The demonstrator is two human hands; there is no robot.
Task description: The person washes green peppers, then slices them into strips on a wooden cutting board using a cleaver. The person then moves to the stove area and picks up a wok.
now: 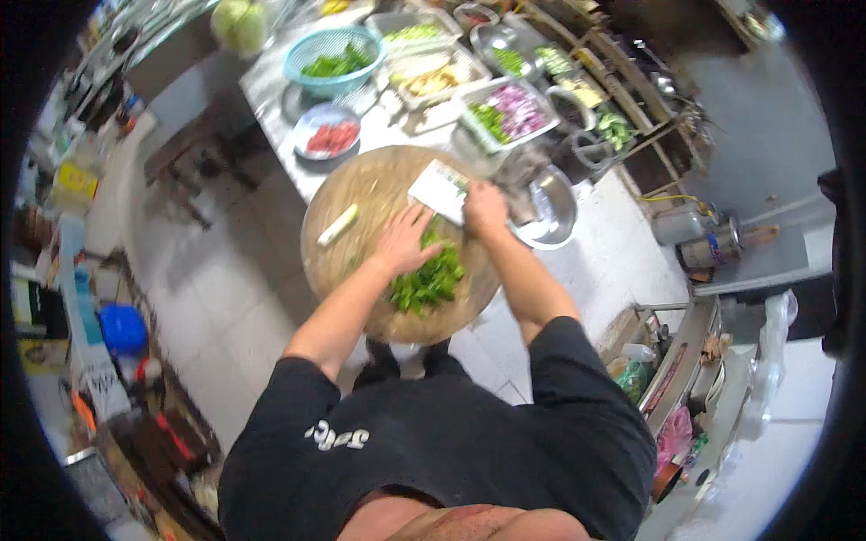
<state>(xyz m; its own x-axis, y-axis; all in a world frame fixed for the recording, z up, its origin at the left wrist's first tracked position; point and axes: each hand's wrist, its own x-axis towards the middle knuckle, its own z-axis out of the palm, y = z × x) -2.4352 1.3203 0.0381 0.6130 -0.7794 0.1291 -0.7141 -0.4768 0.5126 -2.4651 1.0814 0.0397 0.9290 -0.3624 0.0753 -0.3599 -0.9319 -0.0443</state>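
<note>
My right hand (486, 208) grips a cleaver, and its broad, pale blade (438, 189) is held over the far part of a round wooden chopping board (338, 270). Bits of green cling to the blade near my fist. My left hand (404, 237) is spread palm down, its fingertips near the blade's lower edge; whether they touch it I cannot tell. Under and beside that palm lies a heap of chopped leafy greens (429, 278). A short pale green-white stalk piece (338, 225) lies apart on the left of the board.
A metal bowl (565, 213) stands right of the board. Behind are a plate of chopped red food (331, 138), a blue colander (298, 71) of leaves, a white tub (497, 142) with purple and green pieces, and a tray of pale slices (433, 84). A wooden rack (626, 88) borders the right.
</note>
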